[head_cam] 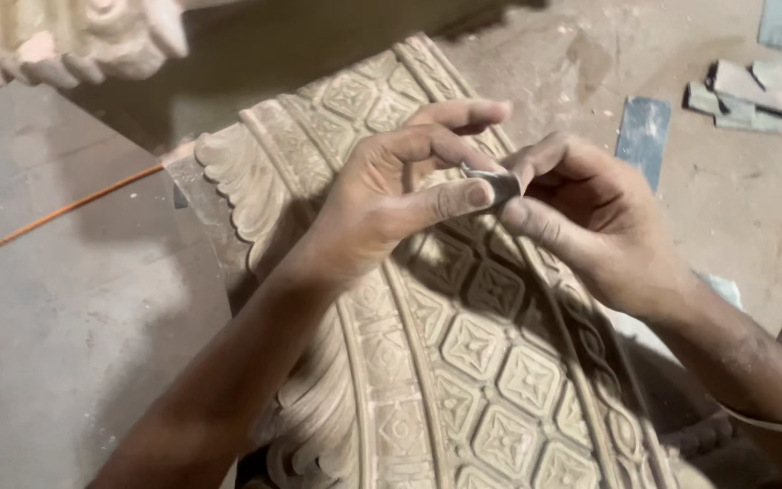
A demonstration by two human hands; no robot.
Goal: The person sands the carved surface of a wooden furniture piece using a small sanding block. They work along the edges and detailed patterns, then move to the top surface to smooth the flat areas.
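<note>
A curved carved wooden panel with square flower tiles, rope bands and a leaf border runs from the top middle to the bottom of the head view. Just above it, my left hand and my right hand meet. Both pinch one small folded grey piece of sandpaper between thumbs and fingers. The paper hangs clear of the carving. A pale bangle sits on my right wrist.
Several grey sandpaper sheets and scraps lie on the dusty floor at the upper right. An orange cord crosses the grey slab at left. Another carved piece juts in at the top left.
</note>
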